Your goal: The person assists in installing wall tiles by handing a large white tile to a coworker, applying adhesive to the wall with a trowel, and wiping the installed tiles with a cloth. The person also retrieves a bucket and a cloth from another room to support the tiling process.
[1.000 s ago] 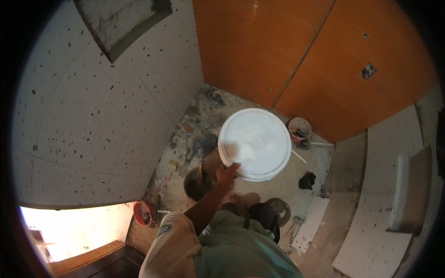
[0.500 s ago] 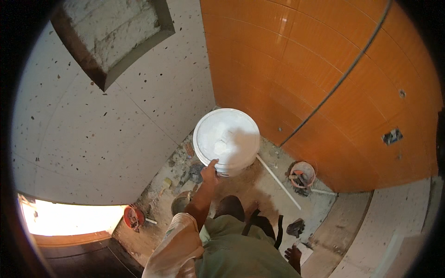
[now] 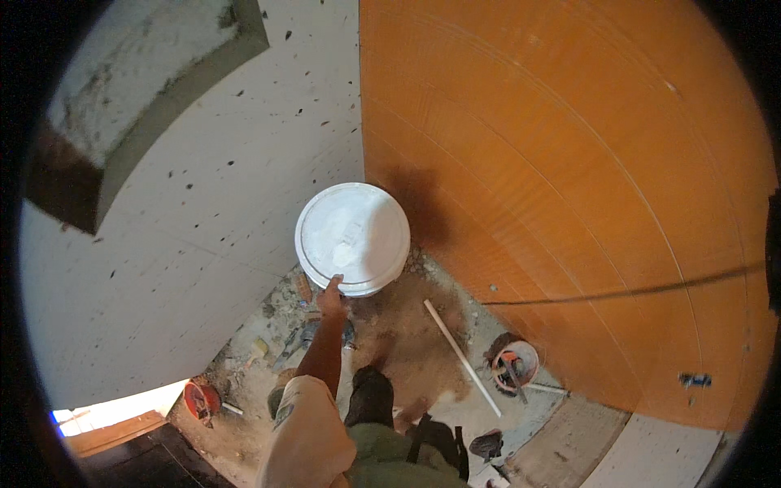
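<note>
My left hand (image 3: 332,299) grips the near rim of a white lidded bucket (image 3: 352,234) in the corner where the speckled pale wall (image 3: 187,260) meets the orange wall (image 3: 521,187). A long white pipe (image 3: 460,355) lies on the floor right of the bucket. Below the hand is a dark crumpled item (image 3: 313,333) among debris, with a yellow brush (image 3: 259,351) to its left. My right hand is at most a small dark shape at the lower edge, too little to make out.
A red bucket (image 3: 202,400) sits at lower left beside a bright opening. A pinkish bucket (image 3: 512,364) with tools stands by the orange wall. A dark crumpled bag (image 3: 486,445) and pale boards (image 3: 651,455) lie at lower right. A recess (image 3: 146,98) is cut high in the left wall.
The white bucket in my left hand has moved forward into the corner, and the view has turned toward the corner. My right hand, visible half a second ago, has mostly dropped out of view.
</note>
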Demonstrator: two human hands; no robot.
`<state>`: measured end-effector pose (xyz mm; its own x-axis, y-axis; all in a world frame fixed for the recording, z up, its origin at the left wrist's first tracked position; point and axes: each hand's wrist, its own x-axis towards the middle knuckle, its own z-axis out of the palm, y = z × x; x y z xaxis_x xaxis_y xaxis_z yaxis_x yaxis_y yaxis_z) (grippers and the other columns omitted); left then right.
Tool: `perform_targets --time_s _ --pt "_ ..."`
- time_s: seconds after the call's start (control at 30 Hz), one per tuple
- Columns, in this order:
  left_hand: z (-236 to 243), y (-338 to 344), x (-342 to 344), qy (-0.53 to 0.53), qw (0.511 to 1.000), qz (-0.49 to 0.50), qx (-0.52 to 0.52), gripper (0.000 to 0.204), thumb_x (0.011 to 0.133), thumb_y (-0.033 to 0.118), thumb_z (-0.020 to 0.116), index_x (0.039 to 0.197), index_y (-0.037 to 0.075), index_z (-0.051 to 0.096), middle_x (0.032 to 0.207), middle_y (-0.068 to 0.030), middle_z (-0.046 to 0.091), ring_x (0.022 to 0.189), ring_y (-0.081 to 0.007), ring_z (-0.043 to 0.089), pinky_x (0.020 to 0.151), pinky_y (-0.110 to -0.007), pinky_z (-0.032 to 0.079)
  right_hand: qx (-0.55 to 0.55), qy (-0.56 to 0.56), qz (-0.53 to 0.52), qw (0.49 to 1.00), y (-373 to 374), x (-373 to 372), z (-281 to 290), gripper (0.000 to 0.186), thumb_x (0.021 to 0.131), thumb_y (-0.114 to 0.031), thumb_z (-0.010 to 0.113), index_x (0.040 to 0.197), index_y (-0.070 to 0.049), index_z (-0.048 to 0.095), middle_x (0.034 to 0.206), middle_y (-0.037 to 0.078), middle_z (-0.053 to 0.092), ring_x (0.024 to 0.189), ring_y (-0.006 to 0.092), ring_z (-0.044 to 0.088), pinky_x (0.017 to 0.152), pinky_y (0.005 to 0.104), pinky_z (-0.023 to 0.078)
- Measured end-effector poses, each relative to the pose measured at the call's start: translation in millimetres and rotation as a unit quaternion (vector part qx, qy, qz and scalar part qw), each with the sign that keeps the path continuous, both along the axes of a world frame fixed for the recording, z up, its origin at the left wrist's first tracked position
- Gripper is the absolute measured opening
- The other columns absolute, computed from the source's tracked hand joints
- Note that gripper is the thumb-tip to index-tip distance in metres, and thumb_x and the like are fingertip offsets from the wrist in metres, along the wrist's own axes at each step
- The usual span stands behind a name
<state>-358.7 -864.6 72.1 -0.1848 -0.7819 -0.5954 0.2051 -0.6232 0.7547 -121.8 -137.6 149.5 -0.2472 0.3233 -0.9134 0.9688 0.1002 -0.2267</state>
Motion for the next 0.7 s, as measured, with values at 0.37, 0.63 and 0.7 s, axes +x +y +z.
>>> perform_targets --time_s 0.37,0.63,0.7 --pt "-247 -91 -17 -0.058 0.992 -0.087 0.068 0.056 0.074 0.006 0.073 0.124 0.003 0.048 0.113 -0.0092 0.058 0.104 -0.0270 0.057 0.080 -0.042 0.050 0.068 -0.137 0.068 0.986 -94 -99 70 0.036 0.092 -0.041 0.059 0.113 -0.010 0.060 0.090 0.013 0.066 0.077 0.0264 0.065 0.059 0.0385 0.052" --pt "-290 -116 33 0.094 0.981 -0.020 0.170 0.053 0.081 0.021 0.074 0.126 0.007 0.050 0.115 -0.0118 0.061 0.103 -0.0274 0.061 0.083 -0.041 0.051 0.093 -0.182 0.084 0.975 -104 -120 91 0.039 0.092 -0.042 0.059 0.114 -0.010 0.059 0.094 0.013 0.066 0.078 0.0268 0.065 0.062 0.0401 0.052" --pt "-286 -113 37 0.047 0.983 -0.050 0.169 0.063 0.081 0.026 0.076 0.133 0.005 0.047 0.129 -0.0119 0.055 0.118 -0.0266 0.053 0.097 -0.040 0.045 0.092 -0.185 0.086 0.975 -105 -120 92 0.039 0.092 -0.043 0.059 0.114 -0.010 0.059 0.095 0.013 0.066 0.079 0.0269 0.065 0.063 0.0405 0.052"
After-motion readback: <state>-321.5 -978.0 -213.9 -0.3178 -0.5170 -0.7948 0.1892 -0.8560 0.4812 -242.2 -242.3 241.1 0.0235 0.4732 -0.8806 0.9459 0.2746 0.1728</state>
